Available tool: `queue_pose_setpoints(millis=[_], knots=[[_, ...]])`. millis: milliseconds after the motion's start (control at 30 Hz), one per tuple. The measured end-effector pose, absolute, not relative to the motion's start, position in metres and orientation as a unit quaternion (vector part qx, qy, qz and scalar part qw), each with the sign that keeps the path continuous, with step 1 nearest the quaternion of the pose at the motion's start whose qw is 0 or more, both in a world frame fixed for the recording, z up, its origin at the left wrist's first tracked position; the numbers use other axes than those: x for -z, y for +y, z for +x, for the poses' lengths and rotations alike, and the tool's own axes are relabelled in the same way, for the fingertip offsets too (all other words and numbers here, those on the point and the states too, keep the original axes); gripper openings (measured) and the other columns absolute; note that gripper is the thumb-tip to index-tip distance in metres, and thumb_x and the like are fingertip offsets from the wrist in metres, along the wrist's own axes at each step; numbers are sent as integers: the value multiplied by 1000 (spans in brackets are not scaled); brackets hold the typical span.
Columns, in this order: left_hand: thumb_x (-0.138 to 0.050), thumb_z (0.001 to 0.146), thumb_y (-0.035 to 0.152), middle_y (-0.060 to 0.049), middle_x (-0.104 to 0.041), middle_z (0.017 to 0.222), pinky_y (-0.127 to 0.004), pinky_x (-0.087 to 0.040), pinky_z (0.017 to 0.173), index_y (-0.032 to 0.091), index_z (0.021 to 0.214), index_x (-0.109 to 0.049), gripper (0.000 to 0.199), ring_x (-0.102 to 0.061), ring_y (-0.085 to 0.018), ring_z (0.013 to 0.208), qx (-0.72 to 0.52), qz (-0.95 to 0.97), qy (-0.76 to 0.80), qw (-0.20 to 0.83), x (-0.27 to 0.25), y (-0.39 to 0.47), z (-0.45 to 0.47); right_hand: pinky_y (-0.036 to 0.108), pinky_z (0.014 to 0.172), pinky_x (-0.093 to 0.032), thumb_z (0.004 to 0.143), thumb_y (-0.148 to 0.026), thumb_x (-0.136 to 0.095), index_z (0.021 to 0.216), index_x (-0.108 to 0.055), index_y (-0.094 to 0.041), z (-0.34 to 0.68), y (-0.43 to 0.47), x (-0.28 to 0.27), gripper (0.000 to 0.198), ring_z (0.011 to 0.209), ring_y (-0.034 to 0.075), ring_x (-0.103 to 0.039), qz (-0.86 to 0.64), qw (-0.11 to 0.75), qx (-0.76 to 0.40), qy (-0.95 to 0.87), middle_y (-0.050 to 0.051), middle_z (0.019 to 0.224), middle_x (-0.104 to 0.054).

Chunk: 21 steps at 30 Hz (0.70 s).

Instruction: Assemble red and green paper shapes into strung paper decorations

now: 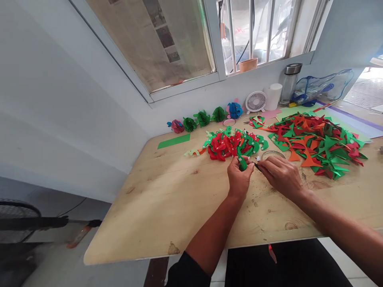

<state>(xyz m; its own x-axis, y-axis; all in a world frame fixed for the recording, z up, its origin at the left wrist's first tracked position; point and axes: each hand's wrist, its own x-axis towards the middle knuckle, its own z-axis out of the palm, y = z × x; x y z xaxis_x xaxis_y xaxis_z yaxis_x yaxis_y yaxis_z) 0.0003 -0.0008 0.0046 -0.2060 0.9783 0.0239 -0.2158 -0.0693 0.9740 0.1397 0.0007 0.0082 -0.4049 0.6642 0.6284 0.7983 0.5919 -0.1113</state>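
My left hand (238,180) is closed on a curved green paper cutout (242,163), holding it above the wooden table. My right hand (281,174) pinches a thin dark pointed tool (257,166), its tip close to the cutout; its exact kind is too small to make out. A tiny white piece (258,158) shows near the tip. Just beyond my hands lies a heap of red and green paper cutouts (223,145), many with small white squares on them. Partly hidden behind my right hand is a clear ring, like a tape roll (273,153).
A large pile of red, orange and green paper scraps (317,145) covers the table's right side. Along the wall stand folded paper figures (202,118), a small white fan (255,102), a white cylinder (273,97) and a glass bottle (290,83). A green strip (173,141) lies at left.
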Motion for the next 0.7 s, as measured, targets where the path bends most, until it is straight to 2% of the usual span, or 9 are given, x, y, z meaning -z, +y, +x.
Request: queue_pose_setpoints(millis=[233,433,700], knots=[[-66,63,16,1,-60,71,-22,-45,63,17,79,-56,19,-55,-10,62,-623,417,472,463,-8,-4,2,27,63,-37,91,-25,-47,74,-62,-17,135,3,-10,24,65,15,-56,-408,359,165,-823,5,73,-64],[-66,62,17,2,-60,69,-22,-45,63,17,78,-55,19,-56,-10,62,-626,416,474,459,-9,-5,4,28,60,-34,92,-24,-45,72,-57,-17,133,3,-9,24,63,15,-52,-429,334,188,-818,4,67,-59],[-65,62,15,2,-59,70,-22,-44,63,17,75,-54,17,-56,-10,63,-627,416,478,454,-9,-5,6,28,60,-33,91,-23,-44,74,-54,-18,134,4,-4,21,64,16,-51,-435,321,191,-819,5,70,-58]])
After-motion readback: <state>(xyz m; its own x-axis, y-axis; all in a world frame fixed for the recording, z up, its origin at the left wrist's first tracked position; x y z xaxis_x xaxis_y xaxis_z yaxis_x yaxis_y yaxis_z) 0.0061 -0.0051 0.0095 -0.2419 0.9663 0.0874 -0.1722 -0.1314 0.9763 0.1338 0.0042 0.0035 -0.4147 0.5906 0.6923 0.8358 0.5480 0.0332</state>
